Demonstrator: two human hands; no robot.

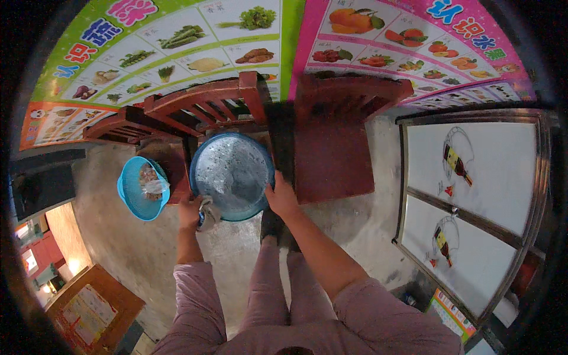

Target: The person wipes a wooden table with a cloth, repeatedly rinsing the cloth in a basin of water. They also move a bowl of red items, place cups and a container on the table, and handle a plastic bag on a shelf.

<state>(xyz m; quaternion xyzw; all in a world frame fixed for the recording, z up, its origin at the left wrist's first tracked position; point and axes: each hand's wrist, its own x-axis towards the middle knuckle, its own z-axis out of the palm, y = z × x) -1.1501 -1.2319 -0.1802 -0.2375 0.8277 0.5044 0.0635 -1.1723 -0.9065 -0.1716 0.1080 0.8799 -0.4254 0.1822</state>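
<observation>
A round blue basin (233, 173) of sudsy, greyish water is in front of me, at a wooden chair with a slatted back (213, 104). Whether it rests on the seat or is held just above it, I cannot tell. My right hand (282, 195) grips the basin's right rim, thumb on the inner side. At the lower left rim, my left hand (190, 213) holds a crumpled pale cloth (209, 214) against the basin. Left of it, a light-blue plastic basket (133, 195) contains a clear bag of brownish items (153, 181).
A dark red chair seat (333, 164) is at the right. Picture posters of vegetables (186, 35) and fruit (381, 40) cover the wall. A white-panelled cabinet (470, 151) with bottle pictures stands far right. A brown wooden table (128, 299) is at lower left.
</observation>
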